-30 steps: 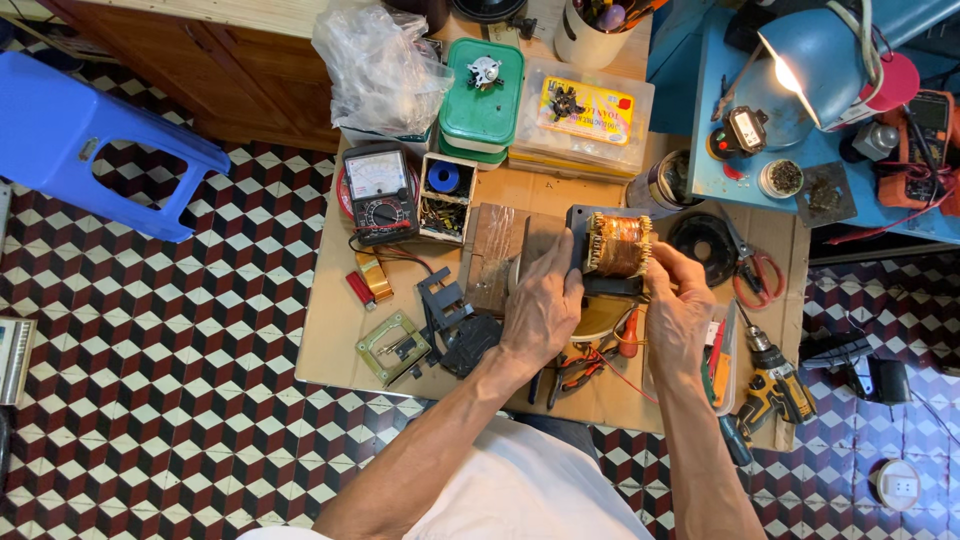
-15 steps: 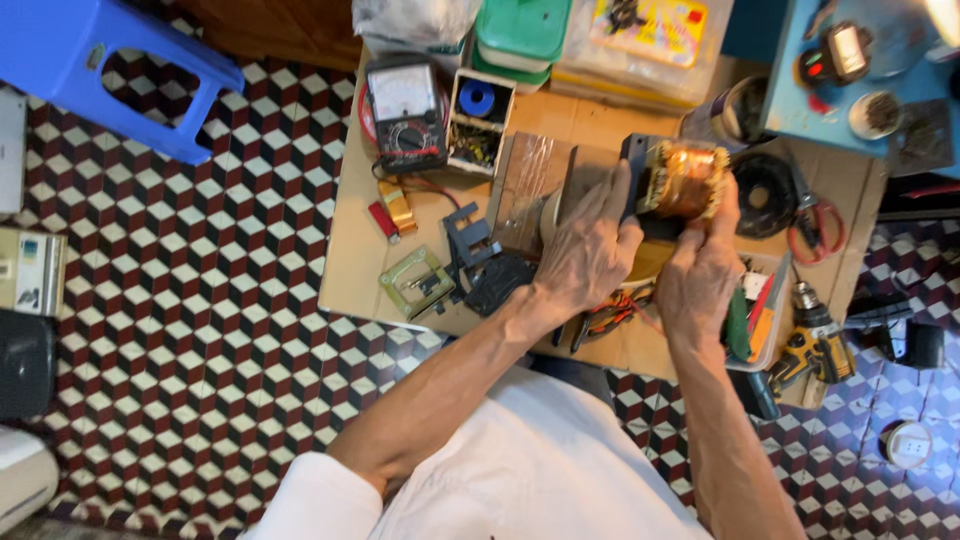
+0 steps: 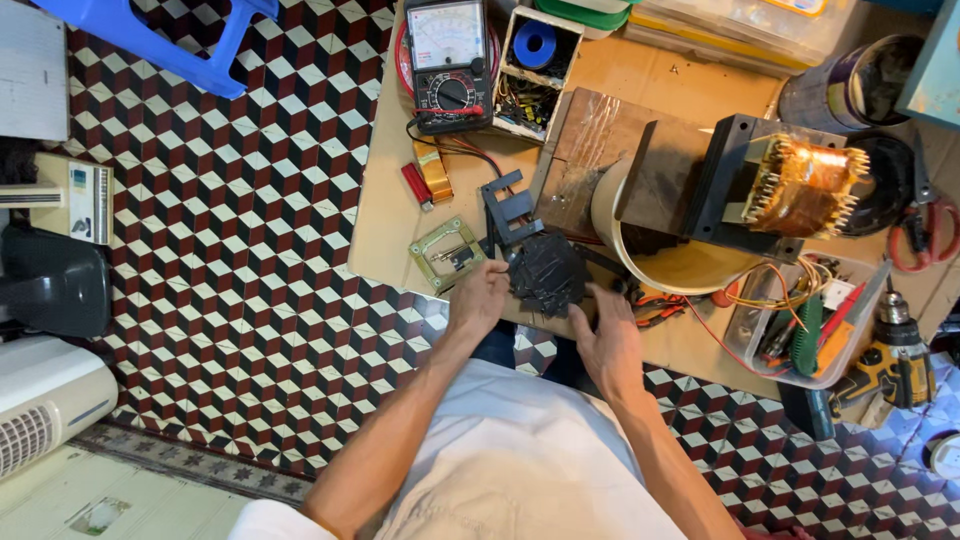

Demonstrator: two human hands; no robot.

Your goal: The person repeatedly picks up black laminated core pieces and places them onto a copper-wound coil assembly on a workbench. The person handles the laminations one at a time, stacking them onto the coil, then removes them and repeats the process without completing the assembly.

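Observation:
My left hand [image 3: 479, 298] rests at the near edge of the low wooden table [image 3: 385, 200], its fingers touching the left side of a black crumpled lump of plastic or tape [image 3: 547, 274]. My right hand [image 3: 608, 338] sits just right of that lump with fingers spread, close to it. Whether either hand grips the lump is unclear. A transformer with a copper winding and black metal core [image 3: 790, 186] stands on a dark block over a cream bowl [image 3: 680, 268], apart from both hands.
An analog multimeter [image 3: 450, 62], a small parts box [image 3: 537, 62], a black frame piece [image 3: 510, 212], a green framed part [image 3: 446, 256], a tray of wires and tools [image 3: 800, 320], a yellow drill [image 3: 890, 355] and red pliers [image 3: 925, 225] crowd the table. A blue stool [image 3: 180, 40] stands on the tiled floor.
Both hands have left the transformer and come down to the black lump at the table's near edge. The camera has moved closer and shifted left.

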